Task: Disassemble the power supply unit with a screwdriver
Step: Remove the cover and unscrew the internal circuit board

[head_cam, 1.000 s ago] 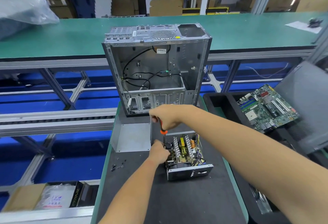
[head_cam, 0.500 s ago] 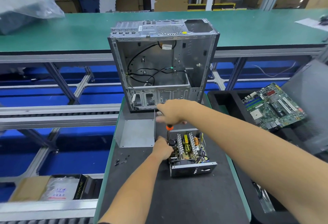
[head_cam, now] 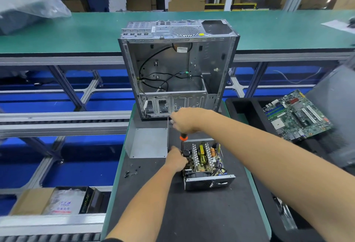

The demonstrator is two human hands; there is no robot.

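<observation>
hidden: screwdriver tip, behind left hand | tiny: loose screws

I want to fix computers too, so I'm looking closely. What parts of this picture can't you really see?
All in the head view:
- Screwdriver tip: hidden behind the left hand and the power supply unit wall.
- Its handle top: wrapped inside the right hand.
- Which screw is being turned: hidden by the left hand.
- Loose screws on the mat: too small to count.
- Paper, far right: cut off and blurred.
</observation>
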